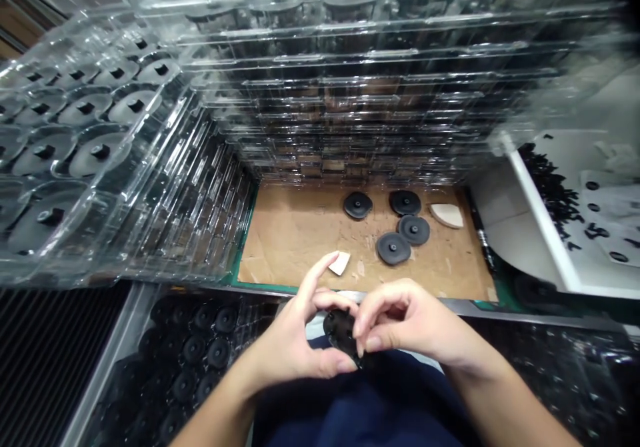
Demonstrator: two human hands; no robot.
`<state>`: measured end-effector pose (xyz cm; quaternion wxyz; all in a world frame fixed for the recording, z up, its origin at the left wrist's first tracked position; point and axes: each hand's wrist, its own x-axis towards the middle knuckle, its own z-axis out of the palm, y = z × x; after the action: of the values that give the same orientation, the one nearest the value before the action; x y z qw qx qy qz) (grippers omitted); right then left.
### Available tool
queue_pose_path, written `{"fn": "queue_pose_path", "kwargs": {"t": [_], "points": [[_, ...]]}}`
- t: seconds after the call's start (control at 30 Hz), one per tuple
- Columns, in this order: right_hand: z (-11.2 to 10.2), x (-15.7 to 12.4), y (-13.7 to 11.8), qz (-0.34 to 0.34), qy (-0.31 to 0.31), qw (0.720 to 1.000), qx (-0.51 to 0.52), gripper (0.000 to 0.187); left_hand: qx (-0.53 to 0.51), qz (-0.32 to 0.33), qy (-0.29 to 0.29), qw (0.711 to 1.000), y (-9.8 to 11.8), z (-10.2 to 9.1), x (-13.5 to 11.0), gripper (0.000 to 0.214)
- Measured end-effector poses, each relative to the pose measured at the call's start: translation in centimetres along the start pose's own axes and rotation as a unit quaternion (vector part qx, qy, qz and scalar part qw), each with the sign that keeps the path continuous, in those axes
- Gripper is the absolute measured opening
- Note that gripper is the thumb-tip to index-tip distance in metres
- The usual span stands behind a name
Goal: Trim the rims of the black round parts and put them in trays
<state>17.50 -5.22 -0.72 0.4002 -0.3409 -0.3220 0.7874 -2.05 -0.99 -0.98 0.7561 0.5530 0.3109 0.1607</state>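
Between both hands, above my lap, is a black rounded plastic disc (pixel 339 329). My left hand (pixel 300 340) grips its edge between thumb and bent fingers, with the index finger stretched out past it. My right hand (pixel 395 320) pinches with thumb and fingertips at the disc's right side; whether a small part sits in that pinch is hidden. Several similar dark discs with a central peg, one of them a disc (pixel 393 249), lie on the brown cardboard (pixel 295 233) beyond. A small cream-coloured pad (pixel 340 263) lies just past my left index fingertip.
Tall stacks of clear plastic trays (pixel 350 100) wall off the back, and another tray stack (pixel 100 147) stands left, holding discs. A white bin (pixel 545 213) on the right contains small black parts. A larger cream piece (pixel 447 215) rests on the cardboard. More discs fill trays (pixel 195 350) below left.
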Motion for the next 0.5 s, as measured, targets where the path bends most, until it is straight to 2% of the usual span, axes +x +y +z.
{"fn": "queue_pose_path", "kwargs": {"t": [0.1, 0.3, 0.43, 0.5], "points": [[0.7, -1.1, 0.4, -0.035, 0.036, 0.999, -0.016, 0.011, 0.028, 0.01, 0.007, 1.0, -0.4, 0.4, -0.3, 0.118], [1.9, -4.4, 2.2, -0.121, 0.17, 0.976, -0.06, 0.012, 0.059, 0.083, 0.03, 0.994, -0.9, 1.6, -0.7, 0.111], [1.9, -7.3, 3.4, -0.207, 0.281, 0.924, -0.156, 0.014, 0.044, 0.079, 0.047, 0.995, -0.6, 2.9, -0.6, 0.109], [2.1, -8.7, 3.7, -0.241, 0.314, 0.89, -0.225, 0.017, 0.03, 0.069, 0.064, 0.995, -0.3, 3.8, -0.5, 0.109]]}}
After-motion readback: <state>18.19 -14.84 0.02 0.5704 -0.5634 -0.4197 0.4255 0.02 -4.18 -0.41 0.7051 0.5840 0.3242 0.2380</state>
